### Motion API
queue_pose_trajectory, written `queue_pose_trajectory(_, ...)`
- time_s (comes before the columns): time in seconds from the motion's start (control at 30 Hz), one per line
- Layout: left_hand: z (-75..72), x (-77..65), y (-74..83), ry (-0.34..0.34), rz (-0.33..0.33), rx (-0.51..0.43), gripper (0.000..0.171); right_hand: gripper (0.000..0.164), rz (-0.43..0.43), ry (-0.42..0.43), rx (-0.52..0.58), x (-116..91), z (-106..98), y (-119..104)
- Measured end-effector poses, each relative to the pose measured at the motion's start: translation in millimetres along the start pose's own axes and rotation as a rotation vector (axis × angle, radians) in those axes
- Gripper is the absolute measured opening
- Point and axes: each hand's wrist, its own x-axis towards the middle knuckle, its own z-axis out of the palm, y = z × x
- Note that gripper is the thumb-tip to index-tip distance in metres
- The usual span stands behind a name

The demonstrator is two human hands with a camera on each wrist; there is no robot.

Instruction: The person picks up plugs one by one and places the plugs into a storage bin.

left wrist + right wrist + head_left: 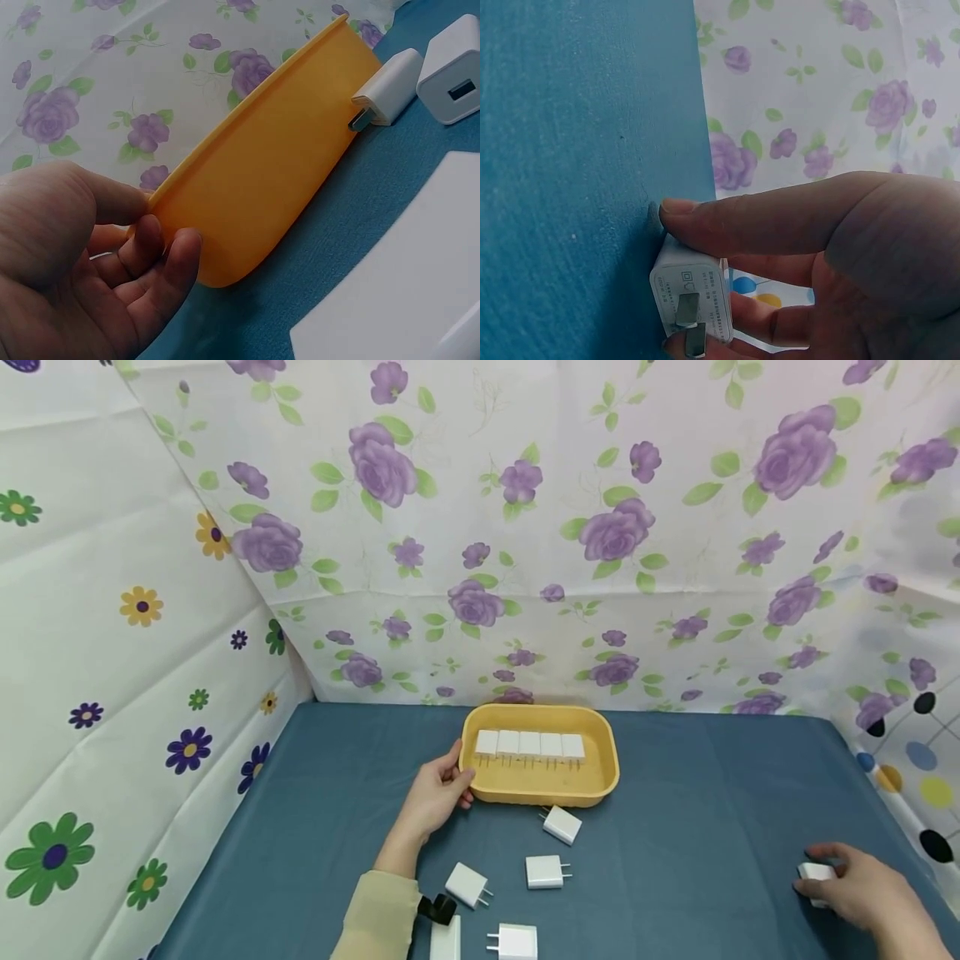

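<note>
A yellow tray (540,795) stands near the back of the table, with several white chargers (529,744) lined up in a row inside it. My left hand (435,793) pinches the tray's left end, thumb at the rim and fingers against the wall, as the left wrist view also shows. Far to the right, my right hand (862,885) grips a white plug charger (694,292) between thumb and fingers at the table surface; its two metal prongs show in the right wrist view.
Loose white chargers lie in front of the tray: one charger (562,825) close to its front wall, another (544,872) below it, one (467,885) by the left forearm and one (517,942) at the bottom edge. A white block (446,940) lies partly under the left wrist.
</note>
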Motion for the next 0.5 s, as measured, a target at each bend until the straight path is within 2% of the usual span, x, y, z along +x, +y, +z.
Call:
queue_pose_trajectory(0.23, -1.5, -5.2, -2.9, 0.002, -0.002, 0.014, 0.065, 0.067, -0.018, -0.008, -0.009, 0.2, 2.6, 3.2)
queue_pose_trajectory(0.5, -1.5, -1.3, -4.2, -0.012, -0.002, 0.015, 0.065, 0.072, -0.010, -0.017, -0.019, 0.9, 0.2, 4.8)
